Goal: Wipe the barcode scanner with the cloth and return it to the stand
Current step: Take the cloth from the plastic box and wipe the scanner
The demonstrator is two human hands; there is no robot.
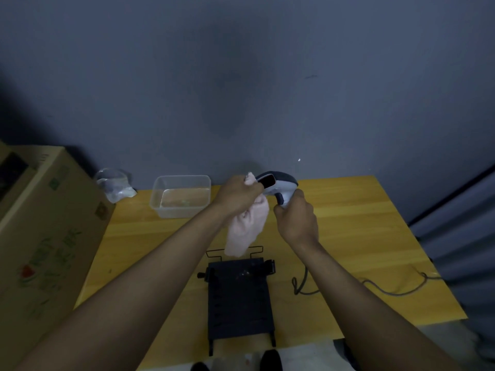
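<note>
Clamped in right hand (296,218) by the handle: barcode scanner (278,184), raised beyond the stand (239,295). Bunched in left hand (235,195): cloth (247,226), pressed against scanner's window. Rub gently; hold handle firm.

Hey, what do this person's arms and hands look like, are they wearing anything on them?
Both forearms are bare as far as the picture shows: no sleeves visible. The left hand and right hand have no gloves. No watch, ring or bracelet can be made out, though the picture is dim.
</note>
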